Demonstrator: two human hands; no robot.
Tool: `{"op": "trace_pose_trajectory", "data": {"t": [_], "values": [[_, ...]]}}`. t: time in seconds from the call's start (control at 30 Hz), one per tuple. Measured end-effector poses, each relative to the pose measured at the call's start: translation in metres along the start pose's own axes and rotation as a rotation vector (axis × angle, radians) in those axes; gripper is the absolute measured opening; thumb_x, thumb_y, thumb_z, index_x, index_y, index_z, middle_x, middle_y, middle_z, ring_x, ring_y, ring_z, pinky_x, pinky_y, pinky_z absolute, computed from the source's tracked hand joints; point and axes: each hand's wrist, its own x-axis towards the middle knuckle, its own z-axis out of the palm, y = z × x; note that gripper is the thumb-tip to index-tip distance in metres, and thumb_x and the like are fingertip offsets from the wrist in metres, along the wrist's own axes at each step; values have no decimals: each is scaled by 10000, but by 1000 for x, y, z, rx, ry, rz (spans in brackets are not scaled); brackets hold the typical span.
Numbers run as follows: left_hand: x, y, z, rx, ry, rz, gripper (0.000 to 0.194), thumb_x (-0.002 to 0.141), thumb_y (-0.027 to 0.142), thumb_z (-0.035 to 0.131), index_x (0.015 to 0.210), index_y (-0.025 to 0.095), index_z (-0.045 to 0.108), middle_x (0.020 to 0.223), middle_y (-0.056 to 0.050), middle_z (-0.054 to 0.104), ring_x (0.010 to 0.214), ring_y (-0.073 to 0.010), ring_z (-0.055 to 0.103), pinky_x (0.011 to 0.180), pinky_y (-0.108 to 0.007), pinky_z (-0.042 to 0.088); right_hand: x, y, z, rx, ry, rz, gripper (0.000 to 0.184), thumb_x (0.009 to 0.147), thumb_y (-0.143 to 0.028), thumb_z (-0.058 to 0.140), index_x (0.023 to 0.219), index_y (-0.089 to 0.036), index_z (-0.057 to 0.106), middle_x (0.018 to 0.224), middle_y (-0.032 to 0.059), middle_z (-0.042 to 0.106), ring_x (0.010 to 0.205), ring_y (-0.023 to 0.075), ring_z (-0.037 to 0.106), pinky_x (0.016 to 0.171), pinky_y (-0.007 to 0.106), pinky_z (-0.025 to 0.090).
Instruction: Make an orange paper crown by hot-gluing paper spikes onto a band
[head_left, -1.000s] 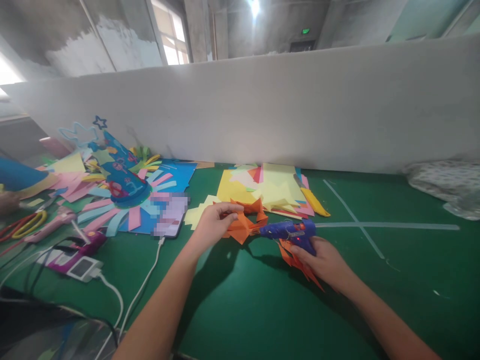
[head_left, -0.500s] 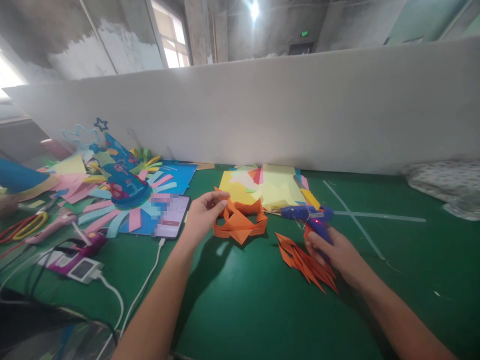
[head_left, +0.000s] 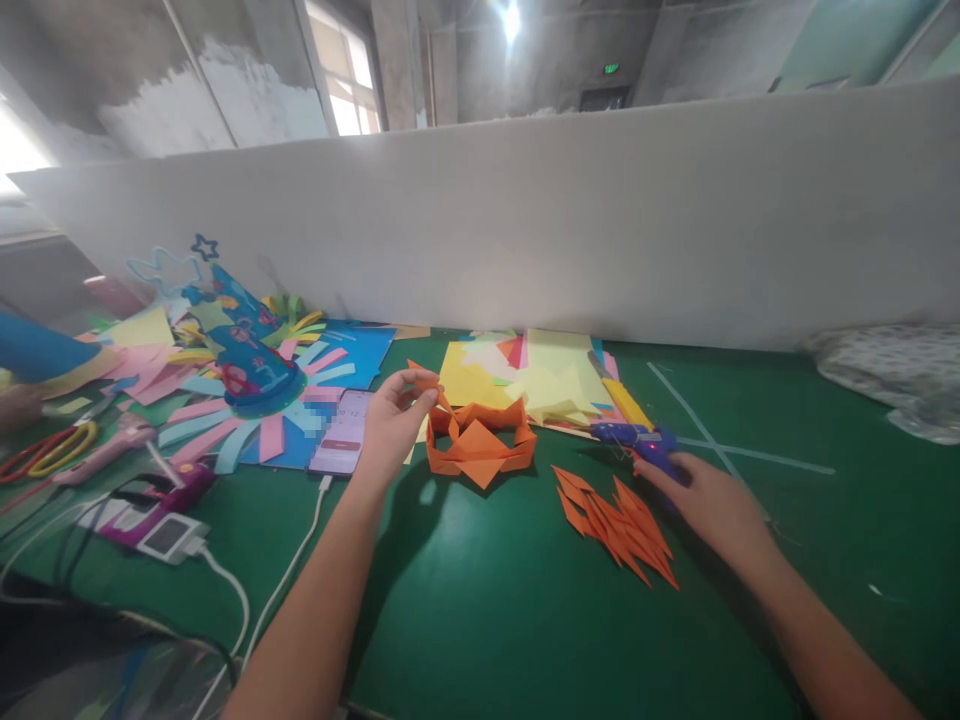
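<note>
My left hand pinches a thin folded orange paper piece between thumb and fingers, just above the left side of an orange folded-paper ring. That ring stands on the green table with a pointed diamond flap at its front. Farther right, my right hand is closed around the handle of a blue glue gun, its nozzle pointing left. A small red light glows on the gun. Several loose folded orange paper pieces lie between the ring and my right hand.
Coloured paper sheets and a yellow-handled craft knife lie behind the ring. At left are a blue party hat, a phone on a cable, scissors, a pink glue gun and a power strip. A white partition rises behind.
My left hand has moved slightly left and up with the orange paper piece, apart from the ring's front. My right hand has carried the glue gun right, away from the loose orange pieces.
</note>
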Motion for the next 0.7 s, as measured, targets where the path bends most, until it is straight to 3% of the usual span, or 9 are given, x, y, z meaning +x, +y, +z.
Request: {"op": "trace_pose_trajectory", "data": {"t": [0.1, 0.2, 0.3, 0.37, 0.47, 0.57, 0.7], "values": [[-1, 2, -1, -28, 20, 20, 236, 688, 274, 666, 878, 161, 585, 964, -60, 630, 834, -146, 606, 776, -289, 483, 2, 4, 5, -19, -8, -5, 422, 726, -607, 469, 732, -193, 548, 693, 83, 642, 601, 250, 592, 511, 304, 394], [-1, 4, -1, -47, 35, 47, 229, 695, 274, 664, 881, 166, 585, 964, -56, 631, 861, -155, 611, 790, -290, 481, -1, -4, 3, -33, 93, -74, 409, 751, -571, 476, 798, -171, 545, 794, 116, 643, 707, 264, 600, 593, 331, 426], [-1, 7, 0, -60, 41, 75, 213, 693, 259, 668, 867, 167, 588, 952, -51, 632, 871, -160, 618, 807, -294, 480, -15, -36, -1, 2, 182, -350, 375, 812, -519, 456, 898, -168, 555, 885, 120, 637, 835, 257, 588, 720, 346, 436], [-1, 9, 2, -57, 38, 103, 204, 692, 248, 671, 860, 164, 590, 936, -47, 633, 869, -164, 623, 815, -300, 483, -26, -68, -2, 32, 103, -585, 342, 833, -482, 472, 994, -192, 555, 1001, 112, 630, 941, 249, 573, 792, 347, 429], [0, 9, 3, -25, 20, 154, 200, 710, 241, 654, 883, 162, 593, 901, -47, 636, 863, -171, 629, 806, -309, 494, -32, -116, 2, -12, 62, -876, 447, 786, -498, 564, 1113, -196, 531, 1103, 113, 607, 1040, 274, 534, 866, 399, 396], [1, 6, 3, 30, -13, 214, 168, 743, 224, 617, 899, 165, 594, 938, -58, 626, 864, -164, 627, 785, -298, 507, -22, -151, 12, -150, 52, -926, 508, 707, -557, 631, 1041, -178, 578, 1010, 110, 634, 968, 271, 550, 854, 401, 375], [4, 2, 2, 152, -56, 276, 90, 764, 197, 575, 842, 167, 608, 974, -67, 612, 875, -153, 607, 745, -269, 518, -4, -174, 27, -424, -84, -801, 487, 582, -600, 707, 765, -153, 652, 756, 101, 663, 824, 269, 564, 831, 390, 320]]}}
